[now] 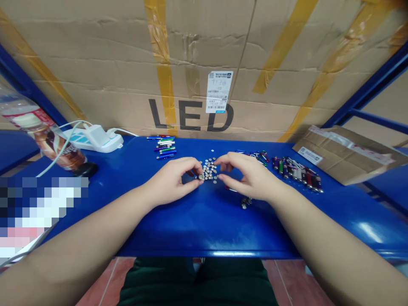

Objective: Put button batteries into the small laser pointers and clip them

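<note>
A cluster of small silver button cells (208, 170) lies at the middle of the blue table. Just left of it, my left hand (174, 180) pinches a button cell (201, 177) between thumb and fingertips. On the other side hovers my right hand (247, 174), thumb and fingers apart, with nothing visible between them. Beneath and beside that hand are small dark metal parts (245, 202), too small to name, and some coloured metal tubes (263, 157), partly hidden. Behind my left hand lies a stack of slim coloured metal tubes (165, 146), like pen torches.
More coloured tubes (298, 173) lie in a row at right, near a taped cardboard box (347, 153). At left are a white power strip (95, 140) with a cable and a brown drink bottle (60, 146). A large carton (127, 76) marked LED stands along the back.
</note>
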Demonstrator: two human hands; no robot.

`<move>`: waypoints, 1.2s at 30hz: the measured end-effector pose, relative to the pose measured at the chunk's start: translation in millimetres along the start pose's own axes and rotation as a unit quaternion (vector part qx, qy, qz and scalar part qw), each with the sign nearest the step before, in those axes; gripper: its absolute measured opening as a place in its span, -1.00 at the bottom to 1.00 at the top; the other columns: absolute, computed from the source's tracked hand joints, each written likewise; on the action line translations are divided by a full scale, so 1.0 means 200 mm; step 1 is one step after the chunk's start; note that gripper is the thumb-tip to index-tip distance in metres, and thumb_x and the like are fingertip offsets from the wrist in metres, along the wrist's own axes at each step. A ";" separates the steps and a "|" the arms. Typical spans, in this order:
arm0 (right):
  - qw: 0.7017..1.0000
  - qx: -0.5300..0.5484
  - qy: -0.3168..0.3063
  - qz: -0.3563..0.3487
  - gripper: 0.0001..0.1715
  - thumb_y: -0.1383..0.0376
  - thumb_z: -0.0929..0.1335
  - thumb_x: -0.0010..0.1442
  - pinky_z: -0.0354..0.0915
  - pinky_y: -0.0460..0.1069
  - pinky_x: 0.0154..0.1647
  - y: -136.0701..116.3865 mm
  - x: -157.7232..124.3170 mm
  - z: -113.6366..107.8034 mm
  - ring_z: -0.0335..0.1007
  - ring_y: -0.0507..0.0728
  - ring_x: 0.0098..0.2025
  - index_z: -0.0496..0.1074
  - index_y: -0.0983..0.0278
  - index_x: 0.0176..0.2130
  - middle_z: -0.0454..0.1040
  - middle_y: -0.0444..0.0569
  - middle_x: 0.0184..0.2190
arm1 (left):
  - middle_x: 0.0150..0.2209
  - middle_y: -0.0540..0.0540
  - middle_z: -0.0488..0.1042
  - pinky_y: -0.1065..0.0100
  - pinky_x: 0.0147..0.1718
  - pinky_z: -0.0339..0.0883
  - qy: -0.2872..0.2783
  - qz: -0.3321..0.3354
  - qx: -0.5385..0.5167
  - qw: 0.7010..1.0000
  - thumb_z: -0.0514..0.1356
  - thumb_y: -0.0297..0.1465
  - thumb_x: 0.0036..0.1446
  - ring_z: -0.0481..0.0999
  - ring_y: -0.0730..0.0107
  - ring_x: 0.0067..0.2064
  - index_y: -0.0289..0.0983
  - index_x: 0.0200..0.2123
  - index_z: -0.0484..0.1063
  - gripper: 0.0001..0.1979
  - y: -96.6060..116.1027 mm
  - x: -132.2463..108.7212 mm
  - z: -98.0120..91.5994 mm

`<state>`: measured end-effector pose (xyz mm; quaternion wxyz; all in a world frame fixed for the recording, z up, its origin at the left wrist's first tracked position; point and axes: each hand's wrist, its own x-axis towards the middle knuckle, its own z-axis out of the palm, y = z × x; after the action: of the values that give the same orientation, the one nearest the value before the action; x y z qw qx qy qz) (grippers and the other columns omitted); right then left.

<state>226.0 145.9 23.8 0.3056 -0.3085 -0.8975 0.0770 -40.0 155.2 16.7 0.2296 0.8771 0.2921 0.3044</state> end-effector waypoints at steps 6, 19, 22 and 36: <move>0.998 0.019 0.014 0.054 -0.72 0.27 0.38 0.35 0.45 0.02 -0.22 0.06 -0.02 -0.02 0.50 0.13 -0.26 0.44 0.21 0.05 0.57 -0.03 -0.23 | -0.27 -0.06 0.58 0.29 -0.21 0.57 -0.038 -0.063 -0.099 0.992 0.31 -0.35 0.21 0.63 0.32 -0.27 -0.24 -0.23 0.38 -0.84 0.00 -0.01 0.01; 0.989 -0.087 0.000 0.122 -0.86 0.29 0.39 0.29 0.42 0.09 -0.15 0.16 -0.03 -0.04 0.53 0.20 -0.21 0.53 0.25 -0.14 0.60 0.02 -0.23 | -0.29 -0.02 0.55 0.34 -0.23 0.41 -0.137 -0.010 -0.026 0.990 0.30 -0.38 0.22 0.54 0.34 -0.26 -0.23 -0.29 0.45 -0.92 0.01 0.00 0.00; 0.970 -0.162 -0.047 0.174 -0.87 0.34 0.39 0.25 0.41 0.15 -0.06 0.23 -0.05 -0.04 0.53 0.28 -0.12 0.56 0.26 -0.19 0.60 0.06 -0.22 | -0.25 -0.04 0.55 0.34 -0.19 0.39 -0.147 0.010 -0.026 0.989 0.29 -0.41 0.23 0.54 0.33 -0.21 -0.23 -0.28 0.46 -0.94 0.01 0.00 0.00; 0.958 -0.177 -0.114 0.196 -0.82 0.36 0.41 0.28 0.37 0.05 -0.09 0.27 -0.02 0.03 0.54 0.20 -0.15 0.61 0.21 -0.12 0.62 0.00 -0.22 | -0.25 -0.04 0.55 0.33 -0.25 0.39 -0.127 -0.018 -0.004 0.992 0.28 -0.37 0.22 0.54 0.32 -0.24 -0.24 -0.25 0.47 -0.92 0.01 0.00 0.00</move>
<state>252.4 186.3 -0.6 0.1210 -0.5168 -0.8475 0.0103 -39.1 154.5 17.7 0.2743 0.9020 0.2754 0.1876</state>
